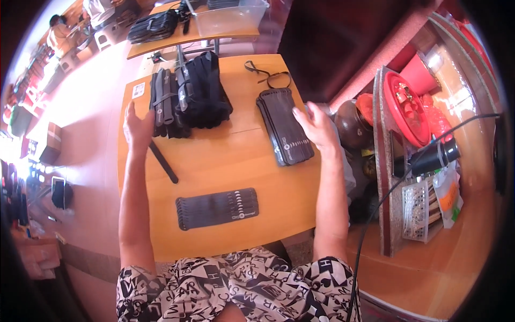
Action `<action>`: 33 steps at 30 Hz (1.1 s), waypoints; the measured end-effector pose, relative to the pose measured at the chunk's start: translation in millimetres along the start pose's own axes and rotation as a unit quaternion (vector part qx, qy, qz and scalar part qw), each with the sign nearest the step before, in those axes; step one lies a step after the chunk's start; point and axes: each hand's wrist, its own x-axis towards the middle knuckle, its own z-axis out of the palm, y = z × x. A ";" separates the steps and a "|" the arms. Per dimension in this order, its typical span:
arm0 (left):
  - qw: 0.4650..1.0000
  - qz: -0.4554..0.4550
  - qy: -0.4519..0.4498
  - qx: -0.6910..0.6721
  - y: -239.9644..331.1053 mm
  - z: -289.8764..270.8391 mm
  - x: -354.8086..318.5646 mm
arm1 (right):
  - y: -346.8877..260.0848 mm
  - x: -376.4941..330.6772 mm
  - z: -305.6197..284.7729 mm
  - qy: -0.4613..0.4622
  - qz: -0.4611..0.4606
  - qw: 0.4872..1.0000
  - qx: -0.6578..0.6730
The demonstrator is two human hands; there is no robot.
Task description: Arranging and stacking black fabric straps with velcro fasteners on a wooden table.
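Note:
My left hand (138,126) is raised at the left side of the wooden table, its fingers apart and nothing in it. Beside it lie a bundle of dark grey strips (163,99) and a larger tied bundle of black fabric pieces (204,91). A narrow black strip (163,162) slants across the table below them. At the right, my right hand (317,127) is open and empty, next to a stack of flat black printed pieces (284,126); whether it touches them I cannot tell. Closest to me lies a fanned row of flat black pieces (217,209) with white printing.
A black cord (268,75) and a white label (138,89) lie on the table (236,153). Behind stands another table with black bundles (153,27) and a clear plastic bin (228,20). Right is a shelf with a red tray (405,107), a white basket (416,212) and a hanging cable (386,198).

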 end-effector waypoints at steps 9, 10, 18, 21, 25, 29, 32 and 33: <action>0.817 -0.087 -0.412 -0.393 131.3 74.5 -170.2 | 6.3 -29.8 7.8 -0.132 0.071 0.988 0.041; 0.776 -0.166 -0.452 -0.407 141.8 79.6 -174.7 | 4.4 -30.2 3.6 -0.137 0.060 0.988 0.039; 0.690 -0.346 -0.450 -0.449 145.9 110.4 -183.1 | 11.6 -32.4 -5.2 -0.217 0.185 0.931 0.228; 0.692 -0.342 -0.455 -0.443 155.6 88.7 -180.3 | 10.4 -44.2 -6.5 -0.229 0.191 0.911 0.286; 0.716 -0.266 -0.467 -0.446 156.6 89.8 -185.6 | 0.9 -58.3 -7.1 -0.186 0.141 0.907 0.350; 0.689 -0.268 -0.412 -0.533 168.7 67.7 -180.2 | -24.9 -65.0 -24.8 -0.040 0.085 0.917 0.387; 0.726 -0.159 -0.413 -0.527 164.5 24.4 -155.3 | 14.1 -57.7 -89.6 -0.045 0.041 0.913 0.403; 0.748 -0.146 -0.385 -0.520 152.4 7.7 -146.5 | -22.3 -56.7 -79.3 0.021 -0.008 0.917 0.399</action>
